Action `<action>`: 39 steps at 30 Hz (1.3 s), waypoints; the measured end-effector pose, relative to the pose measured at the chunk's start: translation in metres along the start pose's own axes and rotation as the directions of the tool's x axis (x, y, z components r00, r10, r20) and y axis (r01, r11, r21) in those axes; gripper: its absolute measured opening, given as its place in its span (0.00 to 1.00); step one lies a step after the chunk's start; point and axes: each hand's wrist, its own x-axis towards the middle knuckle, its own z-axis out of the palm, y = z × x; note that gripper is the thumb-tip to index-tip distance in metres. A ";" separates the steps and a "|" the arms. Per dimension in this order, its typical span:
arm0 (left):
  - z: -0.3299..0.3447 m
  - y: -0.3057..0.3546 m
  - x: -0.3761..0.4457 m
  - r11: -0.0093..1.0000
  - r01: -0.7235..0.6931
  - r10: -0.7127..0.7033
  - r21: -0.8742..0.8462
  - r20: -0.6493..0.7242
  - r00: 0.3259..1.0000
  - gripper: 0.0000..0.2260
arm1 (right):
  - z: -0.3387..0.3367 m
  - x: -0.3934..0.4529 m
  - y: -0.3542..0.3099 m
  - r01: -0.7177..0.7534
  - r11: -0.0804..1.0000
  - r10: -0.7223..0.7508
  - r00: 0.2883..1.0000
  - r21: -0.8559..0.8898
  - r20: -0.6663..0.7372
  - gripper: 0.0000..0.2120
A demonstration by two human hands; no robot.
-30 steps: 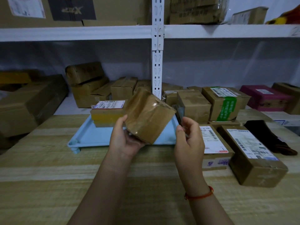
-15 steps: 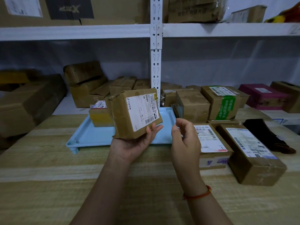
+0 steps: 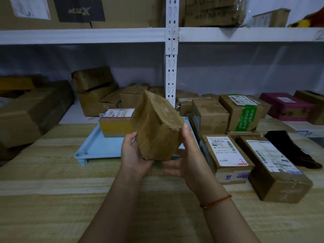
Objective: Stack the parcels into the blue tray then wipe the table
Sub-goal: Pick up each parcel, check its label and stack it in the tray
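A brown taped parcel (image 3: 156, 128) is held tilted in the air above the near edge of the blue tray (image 3: 98, 148). My left hand (image 3: 135, 155) grips its lower left side. My right hand (image 3: 188, 155) touches its right side and cups under it. A yellow-sided parcel (image 3: 116, 121) with a white label lies in the tray's far left part. Two labelled brown parcels (image 3: 226, 155) (image 3: 273, 165) lie on the wooden table to the right of the tray.
A black cloth (image 3: 291, 149) lies at the table's right end. More boxes stand behind the tray, one with green tape (image 3: 243, 111) and a magenta one (image 3: 285, 106). A white shelf post (image 3: 171, 67) rises behind the tray.
The parcel has turned in my hands: its white label no longer faces me. My right hand has moved in from beside the parcel and now touches it.
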 end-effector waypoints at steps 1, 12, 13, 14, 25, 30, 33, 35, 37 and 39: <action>-0.003 0.000 0.001 1.000 -0.008 0.008 0.016 0.010 1.000 0.18 | 0.001 0.001 0.000 -0.025 0.999 0.025 0.999 0.031 0.025 0.28; -0.025 0.033 0.018 0.972 -0.095 0.147 0.215 -0.242 0.959 0.09 | 0.024 0.049 0.012 0.049 0.999 -0.050 0.997 -0.006 -0.055 0.22; -0.029 0.040 0.020 0.965 -0.123 0.187 0.231 -0.279 0.942 0.08 | 0.028 0.057 0.013 0.085 0.992 -0.092 0.993 -0.088 -0.078 0.25; -0.031 0.046 0.021 0.958 -0.156 0.226 0.242 -0.298 0.928 0.08 | 0.032 0.064 0.014 0.120 0.977 -0.138 0.986 -0.179 -0.092 0.27; -0.071 0.114 0.041 0.808 -0.289 0.482 0.513 -0.296 0.824 0.14 | 0.065 0.121 0.026 0.399 0.577 -0.345 0.910 -0.712 0.231 0.30; -0.090 0.120 0.055 0.804 -0.247 0.483 0.541 -0.351 0.802 0.17 | 0.073 0.141 0.039 0.455 0.516 -0.354 0.885 -0.726 0.303 0.27; -0.099 0.119 0.060 0.792 -0.207 0.480 0.574 -0.377 0.792 0.19 | 0.077 0.148 0.046 0.483 0.445 -0.379 0.864 -0.754 0.330 0.25; -0.101 0.120 0.060 0.778 -0.153 0.470 0.610 -0.401 0.787 0.18 | 0.082 0.151 0.051 0.500 0.424 -0.425 0.846 -0.755 0.321 0.28; -0.107 0.120 0.063 0.727 -0.099 0.490 0.679 -0.413 0.768 0.17 | 0.085 0.152 0.058 0.490 0.423 -0.465 0.839 -0.762 0.282 0.32; -0.110 0.118 0.066 0.668 -0.053 0.519 0.742 -0.414 0.748 0.17 | 0.085 0.149 0.066 0.418 0.448 -0.458 0.866 -0.791 0.198 0.33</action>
